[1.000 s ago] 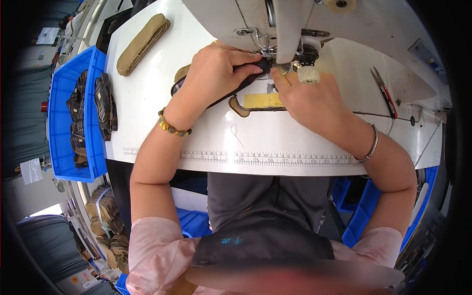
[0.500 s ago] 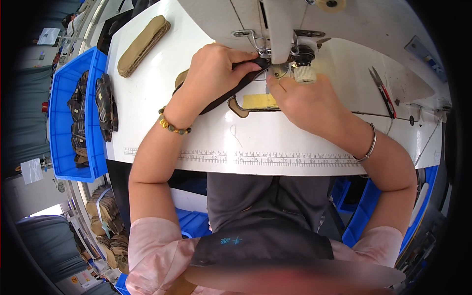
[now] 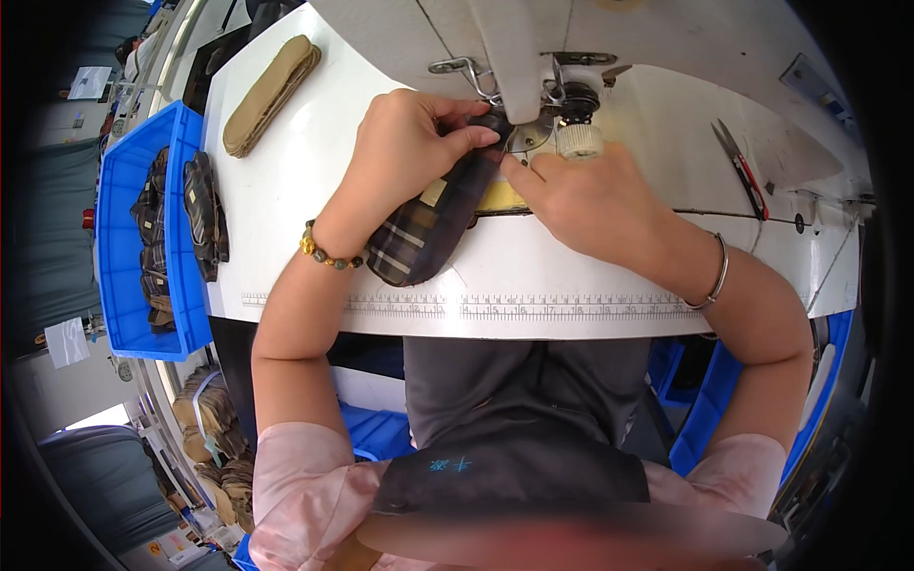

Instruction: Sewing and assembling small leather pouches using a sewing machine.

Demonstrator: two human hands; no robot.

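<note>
A plaid fabric piece [image 3: 414,246] with a rounded end and dark edging slants from the machine's needle area down toward me. My left hand [image 3: 405,143] pinches its far end between thumb and fingers, close beside the presser foot. At the piece's right edge, near the needle plate [image 3: 530,136], my right hand [image 3: 583,195] has thumb and forefinger drawn together. Whatever they hold is too small to make out. Above both hands is the white sewing machine [image 3: 685,67]. A yellow block [image 3: 499,198] lies partly behind the plaid piece.
Tan elongated pieces [image 3: 271,95] lie stacked at the table's far left. A blue bin [image 3: 109,276] holds plaid pieces, with another plaid bundle [image 3: 203,214] beside it. Red-handled snips [image 3: 745,176] lie at right. A ruler strip [image 3: 571,306] runs along the near edge.
The plaid piece has swung round toward me, so its patterned face and rounded end now show below my left hand. Both hands stay close to the needle.
</note>
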